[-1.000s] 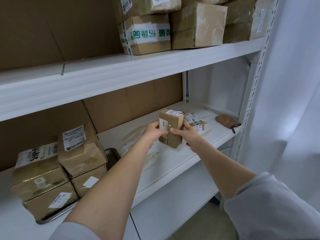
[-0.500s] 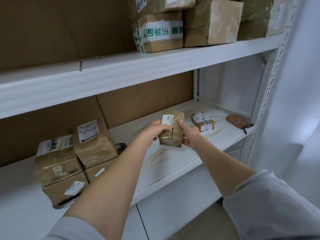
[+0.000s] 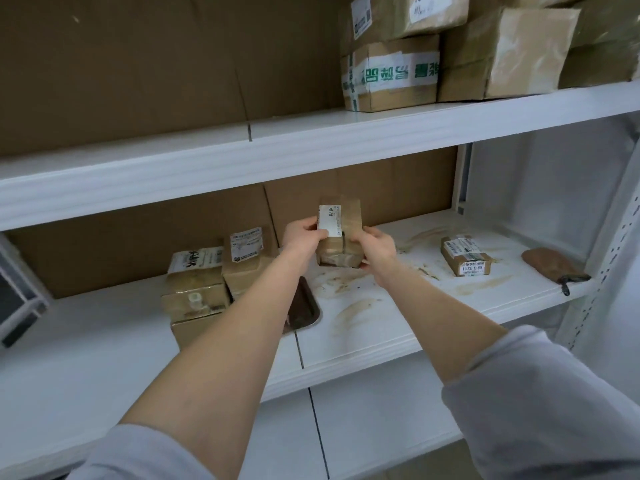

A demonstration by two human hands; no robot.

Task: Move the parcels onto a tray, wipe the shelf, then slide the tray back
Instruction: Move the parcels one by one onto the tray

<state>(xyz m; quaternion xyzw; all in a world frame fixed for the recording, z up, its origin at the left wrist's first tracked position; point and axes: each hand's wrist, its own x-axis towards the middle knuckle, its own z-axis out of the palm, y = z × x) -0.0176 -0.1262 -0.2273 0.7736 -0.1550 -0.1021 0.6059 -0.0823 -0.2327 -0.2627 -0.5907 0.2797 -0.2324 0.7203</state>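
I hold a small brown taped parcel [image 3: 341, 233] above the middle shelf, my left hand [image 3: 304, 235] on its left side and my right hand [image 3: 375, 249] on its right. Just left and below it a metal tray [image 3: 306, 311] carries several stacked brown parcels [image 3: 221, 275]; my left forearm hides part of the tray. One more small labelled parcel [image 3: 465, 254] lies on the stained white shelf [image 3: 381, 327] to the right. A brown cloth [image 3: 552, 265] rests at the shelf's right end.
The upper shelf [image 3: 311, 147] overhangs closely and holds several larger boxes [image 3: 391, 71] at the right. Brown streaks cover the middle shelf's right half. A dark framed object [image 3: 15, 299] sits at the far left. A white upright post [image 3: 620, 237] bounds the right side.
Both hands have carried the small parcel leftward from the shelf's right part toward the tray and raised it. The view has shifted left with them.
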